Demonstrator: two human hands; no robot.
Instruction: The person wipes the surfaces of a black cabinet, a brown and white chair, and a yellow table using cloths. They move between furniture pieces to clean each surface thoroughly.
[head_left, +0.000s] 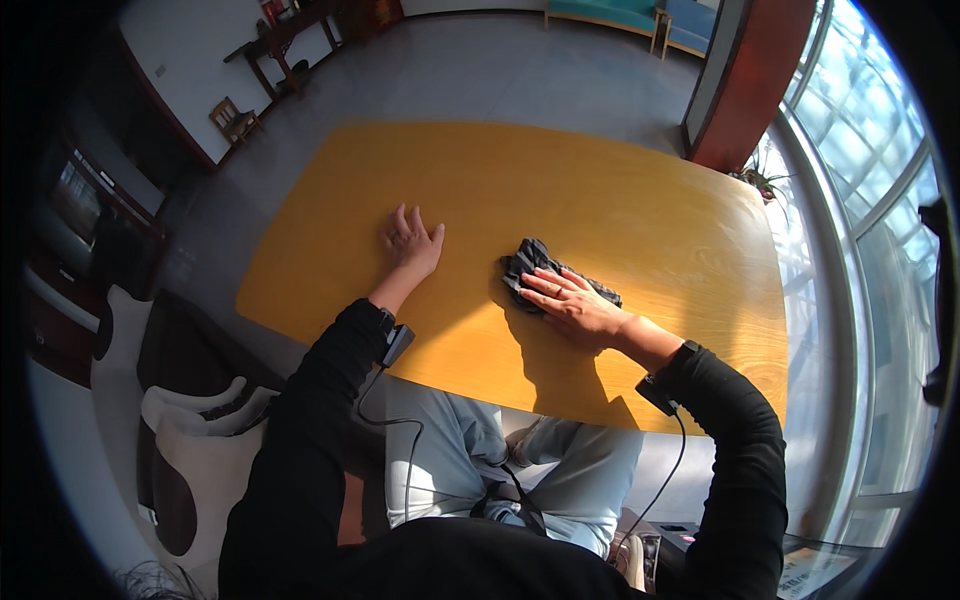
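Observation:
A crumpled dark grey and black cloth (526, 259) lies on the yellow wooden tabletop (480, 172), right of the middle. My right hand (574, 300) is laid over it, holding it against the wood with the fingers stretched forward. Part of the cloth is hidden beneath the palm. My left hand (411, 238) is empty, its fingers apart, at the left part of the tabletop; whether it touches the wood is hard to tell. Each wrist carries a small black device with a cable.
My legs in pale jeans (435, 450) are under the near table edge. Black-and-white chairs (210, 450) stand at left. A red-brown pillar (757, 82) and a potted plant (761, 180) are near the far right corner, beside tall windows (862, 112). Sunlight crosses the table's right part.

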